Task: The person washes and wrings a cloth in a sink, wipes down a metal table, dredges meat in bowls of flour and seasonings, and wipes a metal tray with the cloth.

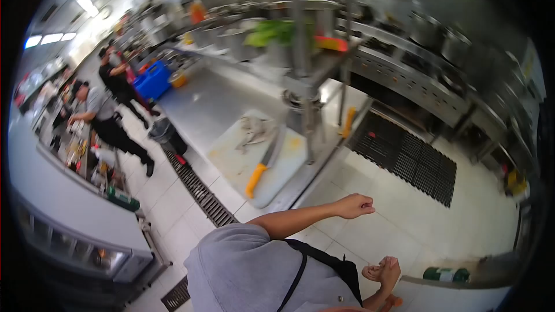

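My left hand [354, 205] is stretched out over the floor with its fingers curled closed, and nothing sticks out of it. Lower down, my right hand [391, 271] is closed around a pinkish-brown lump [373, 272], whose kind I cannot make out. A small orange piece [396, 301] shows by my right wrist. Apart from both hands, a white cutting board [231, 170] lies on the steel counter. A knife [261, 169] with a yellow-orange handle rests on it, beside a crumpled greyish cloth-like heap [255, 131].
Two people [110, 118] stand at a side counter on the left. A trash bin [167, 134] and a floor drain [199, 189] lie along the aisle. A black rubber mat [404, 156] covers floor before the stove [410, 81]. A green cylinder [446, 275] lies lower right.
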A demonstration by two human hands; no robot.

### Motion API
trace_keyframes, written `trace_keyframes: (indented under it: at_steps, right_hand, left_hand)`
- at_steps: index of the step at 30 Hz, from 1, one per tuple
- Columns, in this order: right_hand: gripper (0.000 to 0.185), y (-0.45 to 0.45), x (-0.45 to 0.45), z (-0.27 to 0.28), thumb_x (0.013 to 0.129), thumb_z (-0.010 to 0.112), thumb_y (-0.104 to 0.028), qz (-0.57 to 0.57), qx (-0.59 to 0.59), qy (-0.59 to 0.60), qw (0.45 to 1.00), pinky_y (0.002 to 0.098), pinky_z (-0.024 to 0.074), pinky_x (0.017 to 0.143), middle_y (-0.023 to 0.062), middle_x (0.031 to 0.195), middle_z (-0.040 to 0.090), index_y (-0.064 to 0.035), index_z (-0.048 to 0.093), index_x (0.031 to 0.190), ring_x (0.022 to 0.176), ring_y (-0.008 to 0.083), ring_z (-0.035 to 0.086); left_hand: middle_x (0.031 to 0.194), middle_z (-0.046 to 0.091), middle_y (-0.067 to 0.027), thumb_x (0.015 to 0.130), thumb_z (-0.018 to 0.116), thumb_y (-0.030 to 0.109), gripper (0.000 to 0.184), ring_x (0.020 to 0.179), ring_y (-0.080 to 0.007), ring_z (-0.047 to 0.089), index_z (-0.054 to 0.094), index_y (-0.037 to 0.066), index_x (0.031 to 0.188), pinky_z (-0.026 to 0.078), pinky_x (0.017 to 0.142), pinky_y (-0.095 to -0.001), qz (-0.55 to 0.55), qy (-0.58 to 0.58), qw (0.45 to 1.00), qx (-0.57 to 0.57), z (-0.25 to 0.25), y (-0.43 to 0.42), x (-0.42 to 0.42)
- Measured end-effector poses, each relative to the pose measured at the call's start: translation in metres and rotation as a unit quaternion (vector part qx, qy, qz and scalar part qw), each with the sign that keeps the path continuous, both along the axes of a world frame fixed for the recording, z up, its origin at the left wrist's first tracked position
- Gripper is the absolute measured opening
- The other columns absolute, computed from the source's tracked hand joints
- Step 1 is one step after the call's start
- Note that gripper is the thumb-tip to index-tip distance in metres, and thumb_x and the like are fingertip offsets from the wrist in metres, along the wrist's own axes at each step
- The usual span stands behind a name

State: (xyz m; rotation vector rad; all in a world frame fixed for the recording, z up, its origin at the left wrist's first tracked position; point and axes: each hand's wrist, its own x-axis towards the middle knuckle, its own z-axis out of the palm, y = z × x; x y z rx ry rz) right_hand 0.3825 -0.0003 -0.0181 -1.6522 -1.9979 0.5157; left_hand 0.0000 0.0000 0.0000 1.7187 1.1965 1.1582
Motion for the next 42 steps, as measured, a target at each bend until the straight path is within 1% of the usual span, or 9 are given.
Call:
trace_keyframes:
  at_steps: [3,5,8,9,22,25,33,37,42]
  right_hand:
    - [0.034,0.023,-0.004,-0.008,0.097,0.049,-0.029,-0.07,-0.021,0.059,0.996,0.0355,0.0514,0.063,0.0128,0.073,0.066,0.0005,0.062,0.086,0.068,0.023,0.065]
    - [0.03,-0.048,-0.14,-0.151,0.094,0.053,-0.027,-0.088,-0.095,0.199,0.971,0.0375,0.0508,0.062,0.0129,0.069,0.065,-0.0004,0.061,0.083,0.065,0.0241,0.064]
    - [0.027,0.002,-0.079,-0.148,0.091,0.057,-0.026,-0.135,-0.112,0.176,0.969,0.0434,0.0494,0.069,0.0138,0.073,0.066,-0.0029,0.064,0.08,0.072,0.034,0.064]
    - [0.029,0.03,-0.071,-0.146,0.093,0.055,-0.03,-0.113,-0.057,-0.018,0.992,0.0485,0.0462,0.078,0.0118,0.074,0.066,-0.005,0.065,0.084,0.078,0.0359,0.062]
    - [0.036,0.418,-0.059,-0.066,0.092,0.059,-0.039,0.082,-0.097,0.255,0.959,0.0444,0.0477,0.078,0.0212,0.09,0.06,-0.0035,0.062,0.095,0.084,0.0381,0.06]
    - [0.04,0.499,0.001,-0.076,0.088,0.063,-0.042,0.056,-0.09,0.208,0.972,0.0439,0.0482,0.078,0.022,0.09,0.058,-0.0037,0.063,0.099,0.085,0.0392,0.06]
    - [0.041,0.605,0.246,-0.09,0.084,0.069,-0.033,-0.224,-0.06,0.127,0.964,0.0376,0.0515,0.078,0.0207,0.094,0.064,-0.0009,0.064,0.108,0.09,0.0317,0.063]
    - [0.031,0.614,0.33,-0.115,0.085,0.063,-0.026,-0.292,-0.12,0.285,0.905,0.0359,0.0515,0.078,0.0159,0.09,0.069,-0.0047,0.065,0.107,0.087,0.023,0.066]
    - [0.032,0.703,0.409,-0.163,0.08,0.065,-0.032,-0.333,-0.197,0.224,0.894,0.0419,0.0505,0.074,0.0166,0.092,0.069,-0.0069,0.068,0.099,0.089,0.0324,0.066]
  left_hand:
    - [0.074,0.062,-0.016,0.092,0.063,0.028,0.028,0.067,-0.0247,0.058,0.06,0.001,0.088,0.047,0.067,-0.0379,-0.083,-0.01,0.994,0.067,0.002,0.093,0.029]
    - [0.069,0.058,-0.0129,0.093,0.063,0.026,0.026,0.061,-0.0205,0.052,0.059,0.001,0.087,0.045,0.061,-0.036,-0.148,0.129,0.979,-0.061,-0.089,0.055,-0.071]
    - [0.067,0.058,-0.0099,0.093,0.063,0.022,0.022,0.058,-0.016,0.052,0.06,0.0,0.089,0.044,0.056,-0.0339,-0.14,0.166,0.964,-0.155,-0.104,0.085,-0.006]
    - [0.065,0.058,-0.0078,0.093,0.063,0.023,0.022,0.058,-0.0144,0.052,0.061,0.001,0.09,0.044,0.056,-0.0325,-0.107,0.138,0.973,-0.153,-0.107,0.099,0.005]
    - [0.095,0.064,-0.0044,0.084,0.076,0.02,0.04,0.09,-0.0164,0.062,0.061,0.001,0.116,0.051,0.076,-0.0312,-0.089,-0.076,0.988,-0.096,-0.113,0.378,0.155]
    - [0.089,0.068,-0.0052,0.082,0.077,0.018,0.032,0.08,-0.0145,0.063,0.066,-0.003,0.105,0.052,0.071,-0.0291,-0.194,-0.008,0.9,-0.389,-0.127,0.481,0.189]
    - [0.088,0.068,-0.0047,0.1,0.055,0.024,0.029,0.077,-0.0122,0.062,0.067,-0.001,0.103,0.051,0.067,-0.0266,-0.159,-0.096,0.912,-0.365,-0.112,0.751,0.361]
    - [0.095,0.066,-0.0083,0.101,0.053,0.028,0.034,0.08,-0.0149,0.063,0.062,-0.002,0.113,0.053,0.07,-0.0302,-0.193,-0.103,0.914,-0.342,-0.094,0.855,0.491]
    - [0.113,0.063,-0.0123,0.098,0.058,0.019,0.034,0.102,-0.0204,0.062,0.055,-0.005,0.122,0.051,0.086,-0.0331,-0.27,-0.237,0.853,-0.38,-0.116,0.98,0.616]
